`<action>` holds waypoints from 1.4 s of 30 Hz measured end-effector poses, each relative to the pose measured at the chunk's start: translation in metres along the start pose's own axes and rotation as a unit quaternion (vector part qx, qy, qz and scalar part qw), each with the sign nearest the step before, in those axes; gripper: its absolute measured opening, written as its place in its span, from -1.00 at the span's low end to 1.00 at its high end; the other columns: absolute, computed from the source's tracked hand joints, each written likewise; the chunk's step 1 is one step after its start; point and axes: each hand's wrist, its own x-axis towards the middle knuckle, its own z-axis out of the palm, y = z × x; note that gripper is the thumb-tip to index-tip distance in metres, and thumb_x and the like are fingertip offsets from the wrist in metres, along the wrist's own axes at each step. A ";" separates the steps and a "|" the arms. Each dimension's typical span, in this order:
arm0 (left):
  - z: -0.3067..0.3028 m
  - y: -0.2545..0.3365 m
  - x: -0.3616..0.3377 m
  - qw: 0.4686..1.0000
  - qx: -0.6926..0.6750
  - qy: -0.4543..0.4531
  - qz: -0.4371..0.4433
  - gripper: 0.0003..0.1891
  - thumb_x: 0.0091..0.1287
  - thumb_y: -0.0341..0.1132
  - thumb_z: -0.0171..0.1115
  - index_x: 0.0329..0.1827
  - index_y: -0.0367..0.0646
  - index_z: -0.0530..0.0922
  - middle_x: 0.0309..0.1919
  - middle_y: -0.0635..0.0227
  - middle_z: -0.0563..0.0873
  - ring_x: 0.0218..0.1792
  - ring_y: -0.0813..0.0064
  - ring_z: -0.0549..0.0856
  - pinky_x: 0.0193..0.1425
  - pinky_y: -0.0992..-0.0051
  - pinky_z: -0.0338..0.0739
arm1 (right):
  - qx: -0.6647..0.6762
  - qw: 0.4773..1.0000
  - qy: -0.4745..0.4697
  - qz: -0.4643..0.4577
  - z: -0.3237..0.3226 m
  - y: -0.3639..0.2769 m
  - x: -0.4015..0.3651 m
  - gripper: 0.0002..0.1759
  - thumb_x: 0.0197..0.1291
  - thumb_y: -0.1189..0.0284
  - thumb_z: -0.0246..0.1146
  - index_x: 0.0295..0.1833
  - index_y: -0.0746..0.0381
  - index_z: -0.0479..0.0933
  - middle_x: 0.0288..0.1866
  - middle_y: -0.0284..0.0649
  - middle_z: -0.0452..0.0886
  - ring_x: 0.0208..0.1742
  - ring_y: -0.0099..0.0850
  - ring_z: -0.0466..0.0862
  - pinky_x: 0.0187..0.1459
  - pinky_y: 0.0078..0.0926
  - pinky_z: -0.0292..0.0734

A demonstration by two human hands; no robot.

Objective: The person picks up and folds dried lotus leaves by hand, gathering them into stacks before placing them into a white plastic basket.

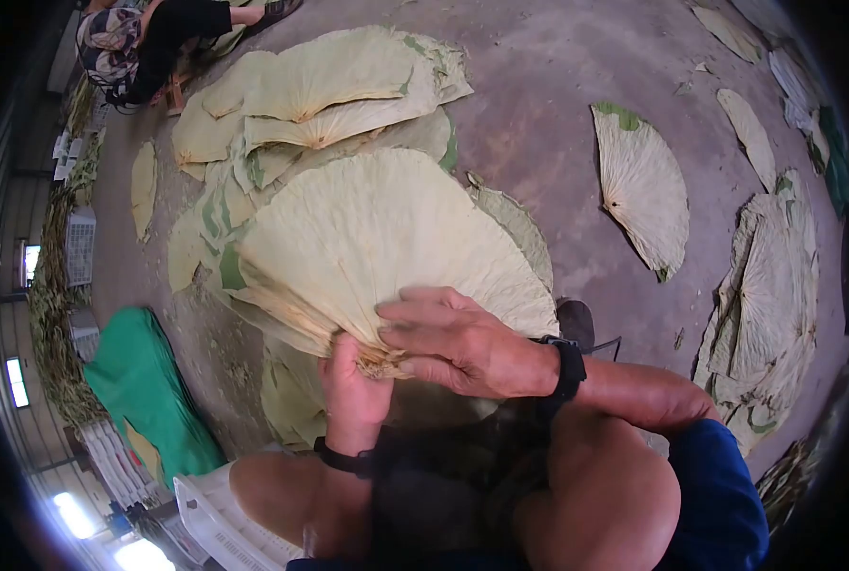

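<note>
Left hand (358,385) is clamped on the gathered base of a pale leaf fan (386,214), thumb on top and other fingers mostly hidden, while the right hand (467,344) lies across the fan near that base, fingers slightly apart; whether it also pinches, I cannot tell. Largest is the floor (548,124), then the heap of leaves (339,76) ahead. The leaf fan spreads over the floor before the person's knees (624,476), overlapping the heap in view. Smaller come a pile of leaves (767,285) to the right, a green cloth (144,390) to the left and one single leaf (643,186) lying apart. The broad blade looks thin and brittle, so hard pressure or a sideways pull could split it along the veins; smallest of all, the bunched folds at the base could slip if the left thumb's hold slackened.
</note>
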 end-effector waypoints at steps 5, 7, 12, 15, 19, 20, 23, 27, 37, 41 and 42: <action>0.009 0.011 -0.004 0.996 0.078 -0.005 0.047 -0.46 0.43 -0.32 0.20 0.43 -0.28 0.32 0.23 0.21 0.56 0.21 0.29 0.59 0.30 0.24 0.54 | 0.001 1.000 -0.020 -0.015 0.010 0.007 0.008 -0.60 0.23 0.33 0.38 0.15 0.24 0.63 0.32 -0.10 0.51 0.31 -0.09 0.47 0.34 -0.17 0.36; 0.010 0.018 -0.004 0.992 0.112 0.021 0.055 -0.45 0.38 -0.35 0.26 0.41 -0.26 0.34 0.18 0.22 0.57 0.16 0.28 0.61 0.27 0.23 0.56 | 0.017 0.999 -0.029 -0.039 0.011 0.012 0.014 -0.59 0.22 0.32 0.39 0.15 0.24 0.63 0.30 -0.10 0.52 0.31 -0.10 0.48 0.34 -0.17 0.36; -0.004 0.041 -0.005 0.974 0.167 0.103 0.113 -0.59 0.30 -0.47 0.21 0.23 -0.28 0.46 0.05 0.25 0.62 0.06 0.34 0.64 0.20 0.26 0.60 | 0.086 0.992 -0.053 -0.080 0.010 0.023 0.039 -0.65 0.29 0.36 0.31 0.13 0.28 0.63 0.22 -0.06 0.56 0.19 -0.06 0.57 0.20 -0.17 0.50; -0.026 0.072 -0.014 0.935 0.288 0.125 0.168 -0.81 0.32 -0.46 0.24 -0.03 -0.25 0.55 -0.01 0.27 0.60 0.02 0.40 0.64 0.17 0.29 0.60 | 0.116 0.988 0.051 0.086 -0.003 0.065 0.043 -0.70 0.28 0.38 0.31 0.06 0.30 0.62 0.10 -0.02 0.61 0.09 -0.05 0.61 0.15 -0.13 0.54; -0.043 0.111 -0.027 0.940 0.110 0.173 0.274 -0.82 0.36 -0.40 0.27 -0.03 -0.25 0.57 -0.08 0.27 0.63 -0.01 0.40 0.64 0.17 0.31 0.60 | -0.144 0.981 -0.079 0.100 0.056 0.159 -0.022 -0.70 0.30 0.39 0.18 0.11 0.23 0.56 0.01 -0.09 0.61 0.13 -0.10 0.60 0.11 -0.11 0.52; -0.048 0.117 -0.031 0.921 0.116 0.199 0.314 -0.80 0.38 -0.39 0.28 -0.01 -0.27 0.58 -0.10 0.27 0.64 -0.02 0.41 0.65 0.18 0.32 0.60 | -0.187 0.969 -0.142 0.076 0.076 0.163 -0.035 -0.67 0.31 0.36 0.14 0.15 0.17 0.55 0.05 -0.14 0.60 0.19 -0.14 0.57 0.14 -0.05 0.48; -0.069 0.123 -0.037 0.829 0.277 0.242 0.421 -0.82 0.36 -0.42 0.31 -0.08 -0.36 0.65 -0.01 0.18 0.70 0.04 0.38 0.67 0.19 0.29 0.64 | -0.296 0.947 -0.121 -0.026 0.139 0.178 -0.078 -0.62 0.31 0.29 0.08 0.21 0.04 0.53 0.14 -0.27 0.56 0.32 -0.27 0.48 0.28 0.08 0.34; -0.056 0.126 -0.036 0.899 0.100 0.226 0.362 -0.79 0.40 -0.38 0.28 -0.01 -0.33 0.59 -0.02 0.23 0.65 0.02 0.41 0.65 0.21 0.32 0.60 | -0.375 0.911 -0.165 -0.055 0.143 0.158 -0.080 -0.68 0.27 0.29 0.09 0.09 0.03 0.59 -0.04 -0.31 0.53 0.20 -0.32 0.51 0.38 0.05 0.22; -0.048 0.129 -0.036 0.929 0.038 0.182 0.321 -0.75 0.39 -0.41 0.25 0.06 -0.33 0.57 -0.03 0.20 0.68 0.01 0.36 0.67 0.20 0.31 0.62 | -0.186 0.958 0.029 0.218 -0.067 0.140 -0.009 -0.76 0.27 0.37 0.25 -0.06 0.30 0.60 -0.17 -0.02 0.72 -0.19 -0.09 0.72 -0.15 -0.18 0.59; -0.052 0.113 -0.037 0.875 0.281 0.204 0.338 -0.75 0.36 -0.46 0.26 0.07 -0.28 0.58 -0.05 0.17 0.69 0.01 0.30 0.69 0.24 0.30 0.58 | -0.027 0.894 0.267 0.359 -0.147 0.111 -0.007 -0.74 0.37 0.39 0.31 0.01 0.37 0.59 -0.20 -0.33 0.69 -0.12 -0.60 0.63 -0.07 -0.59 0.53; -0.058 0.106 -0.035 0.872 0.281 0.200 0.346 -0.75 0.36 -0.46 0.26 0.07 -0.28 0.58 -0.05 0.17 0.69 0.01 0.30 0.69 0.24 0.30 0.58 | -0.012 0.899 0.315 0.304 -0.149 0.099 -0.006 -0.77 0.36 0.43 0.31 0.01 0.37 0.60 -0.21 -0.29 0.70 -0.16 -0.59 0.64 -0.11 -0.57 0.55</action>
